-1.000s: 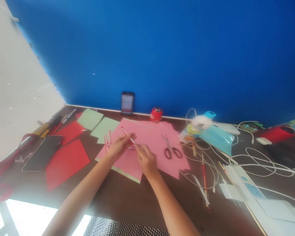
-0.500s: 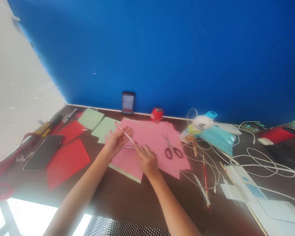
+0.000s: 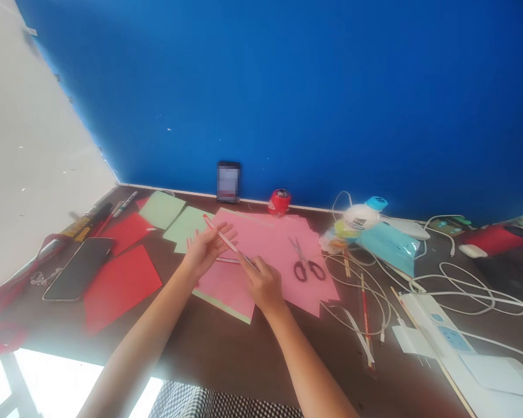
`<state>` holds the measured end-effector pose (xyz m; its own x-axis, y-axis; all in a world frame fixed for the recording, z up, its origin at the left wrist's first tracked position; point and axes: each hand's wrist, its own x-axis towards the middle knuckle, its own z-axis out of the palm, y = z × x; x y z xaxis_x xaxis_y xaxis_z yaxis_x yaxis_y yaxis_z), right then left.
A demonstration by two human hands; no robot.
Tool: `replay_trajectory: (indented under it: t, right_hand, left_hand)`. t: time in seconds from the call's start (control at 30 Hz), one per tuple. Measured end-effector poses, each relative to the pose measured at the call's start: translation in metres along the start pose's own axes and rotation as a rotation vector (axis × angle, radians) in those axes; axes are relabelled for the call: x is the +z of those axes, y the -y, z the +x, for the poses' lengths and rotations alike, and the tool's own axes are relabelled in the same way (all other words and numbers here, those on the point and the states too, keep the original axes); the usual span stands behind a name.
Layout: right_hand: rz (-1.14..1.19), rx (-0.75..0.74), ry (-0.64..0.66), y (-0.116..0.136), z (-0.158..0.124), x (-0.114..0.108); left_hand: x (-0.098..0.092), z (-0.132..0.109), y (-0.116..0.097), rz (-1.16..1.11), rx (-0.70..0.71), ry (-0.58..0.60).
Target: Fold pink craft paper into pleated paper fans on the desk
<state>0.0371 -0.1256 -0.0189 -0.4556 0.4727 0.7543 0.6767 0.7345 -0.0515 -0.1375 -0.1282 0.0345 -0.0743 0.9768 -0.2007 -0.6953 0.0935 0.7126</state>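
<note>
A thin red-and-white strip [image 3: 228, 241], perhaps rolled or folded paper, slants between my hands above the pink sheets. My left hand [image 3: 204, 251] is palm up with fingers partly spread; the strip crosses it and seems held under the thumb. The lower end is pinched in my right hand [image 3: 265, 283], whose fingers are curled round it. Pink sheets [image 3: 272, 244] lie in an overlapping pile beneath both hands. More narrow red-and-white strips [image 3: 226, 260] rest on the pile, partly hidden by my left hand. Scissors [image 3: 303, 261] with dark handles lie to the right, blades slightly apart.
Red sheets [image 3: 124, 284], green sheets [image 3: 192, 224] and a phone [image 3: 79, 268] lie at left. Another phone [image 3: 229, 181] leans on the blue wall beside a red container [image 3: 279, 202]. At right are a white bottle [image 3: 361, 216], tangled cables [image 3: 383, 284] and a power strip [image 3: 436, 319].
My right hand has shifted slightly along the strip, and its fingers have turned a little. The left hand stays almost in place. Everything on the table lies as before.
</note>
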Motion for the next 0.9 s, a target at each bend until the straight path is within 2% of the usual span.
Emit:
replay_trajectory:
  t: [0.17, 0.33, 0.43, 0.57, 0.73, 0.9]
  right_hand:
    - [-0.004, 0.006, 0.004, 0.0, -0.002, 0.004]
    - [0.001, 0.015, -0.016, -0.001, -0.002, 0.006]
    - [-0.009, 0.014, -0.03, -0.002, -0.002, 0.005]
    - [0.011, 0.012, -0.053, -0.001, -0.002, 0.002]
    - [0.157, 0.025, -0.019, 0.003, -0.003, 0.002]
    - [0.139, 0.005, 0.004, 0.002, -0.004, 0.003]
  left_hand:
    - [0.001, 0.001, 0.002, -0.029, -0.016, -0.011]
    - [0.007, -0.001, 0.015, -0.051, 0.011, 0.0]
    - [0.01, -0.004, 0.025, 0.033, 0.003, 0.064]
    - [0.011, -0.005, 0.032, 0.189, 0.006, 0.046]
    - [0.006, -0.002, 0.027, 0.163, 0.044, 0.028]
    - [0.004, -0.001, 0.016, 0.124, 0.046, 0.028]
